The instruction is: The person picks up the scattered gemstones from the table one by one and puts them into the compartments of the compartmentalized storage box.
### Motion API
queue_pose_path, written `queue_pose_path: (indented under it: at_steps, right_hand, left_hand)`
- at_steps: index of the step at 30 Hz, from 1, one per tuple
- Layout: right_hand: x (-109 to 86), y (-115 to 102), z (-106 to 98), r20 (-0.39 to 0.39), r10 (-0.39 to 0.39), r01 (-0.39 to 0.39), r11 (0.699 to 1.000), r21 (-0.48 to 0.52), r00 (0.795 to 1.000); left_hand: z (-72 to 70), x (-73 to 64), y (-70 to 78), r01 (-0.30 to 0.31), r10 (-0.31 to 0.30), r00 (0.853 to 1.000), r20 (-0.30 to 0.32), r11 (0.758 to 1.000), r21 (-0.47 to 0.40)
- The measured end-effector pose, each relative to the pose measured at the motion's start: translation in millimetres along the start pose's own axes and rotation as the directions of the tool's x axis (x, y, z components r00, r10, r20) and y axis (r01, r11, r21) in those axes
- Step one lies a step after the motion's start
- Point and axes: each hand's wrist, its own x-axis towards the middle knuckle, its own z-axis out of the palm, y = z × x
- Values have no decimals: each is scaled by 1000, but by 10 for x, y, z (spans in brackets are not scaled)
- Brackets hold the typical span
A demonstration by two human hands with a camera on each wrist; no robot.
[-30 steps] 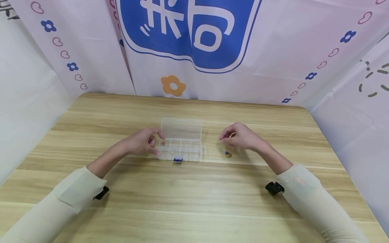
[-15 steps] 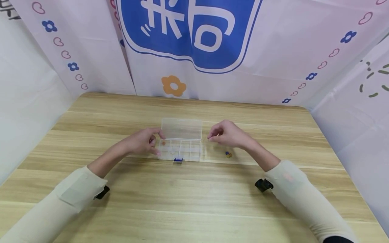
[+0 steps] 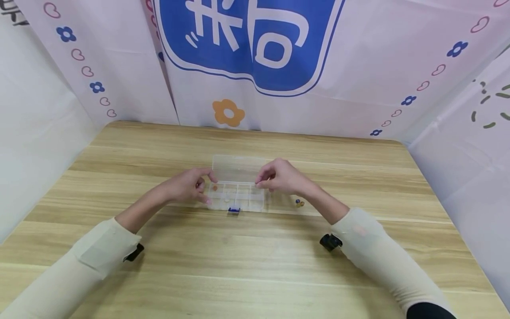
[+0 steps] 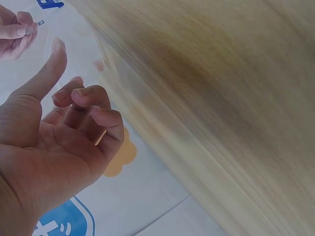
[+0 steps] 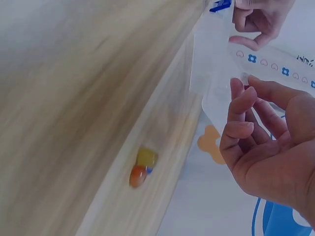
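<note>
A clear plastic compartment box (image 3: 243, 204) lies on the table with its lid (image 3: 235, 166) laid back. My left hand (image 3: 185, 186) holds the box's left end between thumb and bent index finger. An orange bead (image 3: 215, 188) sits in the back left compartment; something small and whitish lies in a front one. Over the back right of the box is my right hand (image 3: 280, 177), thumb and index finger pinching a small clear bead (image 5: 244, 77), mostly hidden by the fingertips. On the table, a yellow bead (image 5: 146, 158), an orange-red bead (image 5: 138, 175) and a partly hidden blue one touch.
The box's blue latch (image 3: 233, 209) faces the front. Bare wooden table (image 3: 239, 266) extends around the box. A white printed cloth (image 3: 358, 66) hangs behind the back edge, with more white cloth at both sides.
My right hand has moved left, from above the loose beads to over the right end of the box. The left hand and the box have stayed in place.
</note>
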Motion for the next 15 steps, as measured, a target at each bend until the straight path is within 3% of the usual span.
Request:
queue_pose_path:
  at_steps: [15]
  right_hand:
    - [206,-88,160,-4,-2,2,1000,2,1000]
  left_hand:
    - [-6,-32,13,14,-14,1000,12,999,-45]
